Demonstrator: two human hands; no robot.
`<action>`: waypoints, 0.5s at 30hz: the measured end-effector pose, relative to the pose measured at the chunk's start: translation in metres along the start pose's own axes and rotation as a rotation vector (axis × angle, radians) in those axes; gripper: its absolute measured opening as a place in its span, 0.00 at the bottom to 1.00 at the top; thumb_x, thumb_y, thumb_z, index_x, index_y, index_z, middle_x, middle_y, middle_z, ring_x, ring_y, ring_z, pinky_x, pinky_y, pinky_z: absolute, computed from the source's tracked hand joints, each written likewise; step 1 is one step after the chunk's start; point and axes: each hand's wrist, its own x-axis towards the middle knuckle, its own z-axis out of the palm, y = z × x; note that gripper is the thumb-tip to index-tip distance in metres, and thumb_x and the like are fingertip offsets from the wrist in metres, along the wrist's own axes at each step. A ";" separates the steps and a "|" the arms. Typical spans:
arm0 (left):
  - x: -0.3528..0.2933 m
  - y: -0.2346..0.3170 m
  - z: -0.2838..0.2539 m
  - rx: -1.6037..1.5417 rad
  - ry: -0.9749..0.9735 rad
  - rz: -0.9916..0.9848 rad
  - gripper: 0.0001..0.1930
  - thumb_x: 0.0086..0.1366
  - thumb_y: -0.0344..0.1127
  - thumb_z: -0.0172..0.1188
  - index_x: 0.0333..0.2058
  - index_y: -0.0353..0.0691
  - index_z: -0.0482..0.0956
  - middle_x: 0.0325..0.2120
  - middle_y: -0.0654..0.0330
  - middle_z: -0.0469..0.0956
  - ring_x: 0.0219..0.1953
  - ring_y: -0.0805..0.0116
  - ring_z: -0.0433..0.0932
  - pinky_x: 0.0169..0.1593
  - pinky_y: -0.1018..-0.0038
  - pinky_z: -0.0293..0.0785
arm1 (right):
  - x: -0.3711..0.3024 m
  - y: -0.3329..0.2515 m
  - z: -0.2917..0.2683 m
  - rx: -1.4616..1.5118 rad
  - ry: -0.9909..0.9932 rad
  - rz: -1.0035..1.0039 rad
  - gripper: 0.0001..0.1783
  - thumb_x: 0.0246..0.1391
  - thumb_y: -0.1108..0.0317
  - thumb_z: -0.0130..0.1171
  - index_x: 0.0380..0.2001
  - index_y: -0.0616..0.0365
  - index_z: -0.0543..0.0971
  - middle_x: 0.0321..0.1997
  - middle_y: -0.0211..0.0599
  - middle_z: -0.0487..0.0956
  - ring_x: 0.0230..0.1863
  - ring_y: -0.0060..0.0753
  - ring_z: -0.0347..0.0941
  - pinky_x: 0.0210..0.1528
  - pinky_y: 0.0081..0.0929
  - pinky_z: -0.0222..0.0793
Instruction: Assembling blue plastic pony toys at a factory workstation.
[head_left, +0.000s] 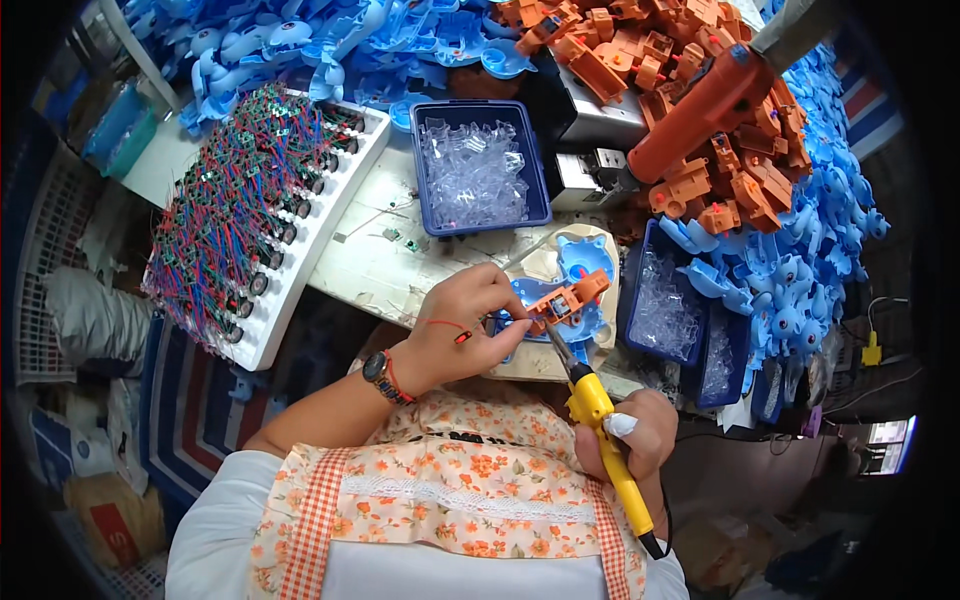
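Note:
My right hand (648, 430) is wrapped round a yellow soldering iron (625, 482), a bit of white wrapping on its finger. The iron's metal tip points up and left at an orange plastic part (568, 300). This part lies over light-blue plastic shells (582, 256) on a beige rest (548, 365). My left hand (455, 325) is closed in a pinch at the orange part's left end; what lies between thumb and forefinger is too small to make out. A dark watch (376, 368) and a red cord are on that wrist.
Left stands a white foam tray (318, 235) heaped with wired circuit boards. Blue bins (533, 160) (632, 300) hold clear plastic pieces. Orange parts (690, 185) and blue shells (810, 230) are piled at the right, more blue shells (270, 40) behind. An orange cylinder (690, 120) slants over the right pile.

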 end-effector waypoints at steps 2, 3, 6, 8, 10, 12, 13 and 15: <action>-0.001 0.000 0.000 -0.006 -0.011 0.015 0.05 0.50 0.28 0.67 0.24 0.37 0.80 0.25 0.60 0.73 0.27 0.68 0.73 0.29 0.74 0.67 | 0.000 -0.001 0.001 -0.001 0.006 -0.005 0.29 0.45 0.66 0.70 0.47 0.54 0.65 0.17 0.26 0.71 0.13 0.27 0.65 0.16 0.26 0.55; -0.001 0.000 0.000 -0.006 -0.010 0.014 0.05 0.50 0.28 0.67 0.24 0.37 0.80 0.25 0.60 0.73 0.27 0.68 0.73 0.29 0.74 0.67 | 0.000 -0.001 0.002 -0.004 0.015 -0.008 0.28 0.45 0.66 0.70 0.46 0.54 0.65 0.16 0.26 0.71 0.13 0.27 0.65 0.16 0.25 0.55; -0.001 0.000 -0.001 0.011 -0.017 0.024 0.04 0.50 0.28 0.67 0.24 0.37 0.80 0.25 0.59 0.73 0.27 0.67 0.73 0.29 0.74 0.67 | 0.000 0.000 0.003 0.001 0.027 -0.014 0.28 0.44 0.66 0.70 0.45 0.54 0.65 0.16 0.26 0.71 0.13 0.27 0.65 0.16 0.25 0.55; -0.001 -0.002 0.000 0.007 -0.015 0.040 0.04 0.50 0.28 0.67 0.24 0.37 0.80 0.25 0.59 0.73 0.27 0.66 0.73 0.29 0.74 0.67 | -0.003 -0.002 0.005 0.000 0.033 -0.009 0.25 0.45 0.67 0.68 0.43 0.55 0.65 0.16 0.29 0.69 0.13 0.29 0.63 0.17 0.27 0.55; 0.000 0.000 0.000 0.016 -0.020 0.033 0.04 0.50 0.28 0.67 0.24 0.37 0.80 0.24 0.59 0.72 0.27 0.66 0.73 0.29 0.73 0.67 | -0.002 -0.002 0.006 0.001 0.039 -0.005 0.21 0.47 0.67 0.65 0.40 0.56 0.65 0.16 0.33 0.67 0.13 0.30 0.61 0.18 0.28 0.54; 0.000 0.000 0.000 0.026 -0.025 0.026 0.05 0.50 0.28 0.67 0.24 0.37 0.80 0.24 0.59 0.72 0.26 0.66 0.73 0.29 0.73 0.67 | -0.001 -0.001 0.004 -0.013 0.022 -0.007 0.27 0.44 0.66 0.71 0.43 0.53 0.66 0.15 0.26 0.70 0.12 0.27 0.65 0.16 0.25 0.55; 0.000 0.000 0.000 0.020 -0.023 0.028 0.05 0.50 0.29 0.67 0.24 0.37 0.80 0.24 0.59 0.72 0.26 0.66 0.73 0.29 0.73 0.67 | -0.001 -0.001 0.004 -0.012 0.021 -0.007 0.27 0.44 0.66 0.71 0.43 0.53 0.66 0.15 0.26 0.70 0.12 0.27 0.65 0.16 0.25 0.55; 0.001 0.000 0.000 0.014 -0.022 0.029 0.05 0.50 0.29 0.67 0.24 0.37 0.80 0.24 0.59 0.72 0.26 0.66 0.73 0.28 0.73 0.67 | -0.002 -0.001 0.005 -0.019 0.022 -0.003 0.26 0.43 0.66 0.71 0.42 0.53 0.66 0.15 0.26 0.70 0.12 0.27 0.64 0.16 0.25 0.55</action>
